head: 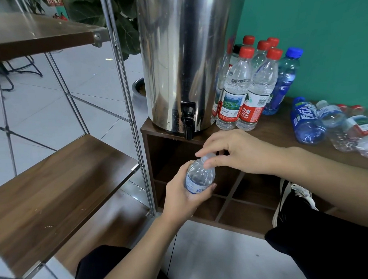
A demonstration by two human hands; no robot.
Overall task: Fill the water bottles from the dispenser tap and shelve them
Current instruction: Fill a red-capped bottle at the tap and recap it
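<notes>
Our left hand (181,199) holds the small clear plastic bottle (199,176); our right hand (231,152) pinches its cap; brown wooden shelves (61,175) bare, so lots left.

Office/café lounge: steel urn (184,55), potted plant (120,26), chairs (24,67).

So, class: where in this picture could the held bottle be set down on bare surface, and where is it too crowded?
Free: the lower shelf board of the metal rack, left of the cabinet, and the upper shelf board. Also free is a strip of cabinet top in front of the upright bottles. Crowded: the cabinet top right of the dispenser, with upright bottles and lying bottles.
</notes>
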